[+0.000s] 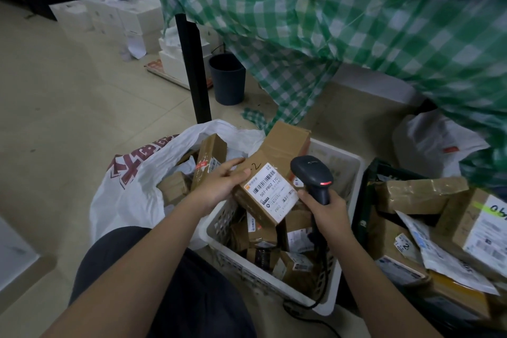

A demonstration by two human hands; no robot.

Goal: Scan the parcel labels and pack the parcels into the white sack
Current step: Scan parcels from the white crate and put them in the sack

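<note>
Your left hand point(219, 186) grips a brown parcel point(263, 195) by its upper-left edge, fingers curled over the top, holding it above the white basket point(274, 277) at centre frame. Its label point(274, 192) faces up. Your right hand point(327, 210) is clenched round the handle of the black scanner point(312, 173), whose head sits just beside the label's right edge, a red light showing at its front.

The main risk is a missed read: the scanner head looks to sit very close to the label and off to one side, so the beam may catch only part of the barcode. The parcel is also held by one edge and tilted, so it could slip into the basket among unscanned boxes.

The white sack point(131, 195) lies open at left of centre, just beside the basket, already holding several boxes. Both forearms reach in from the lower frame, converging on the parcel.
</note>
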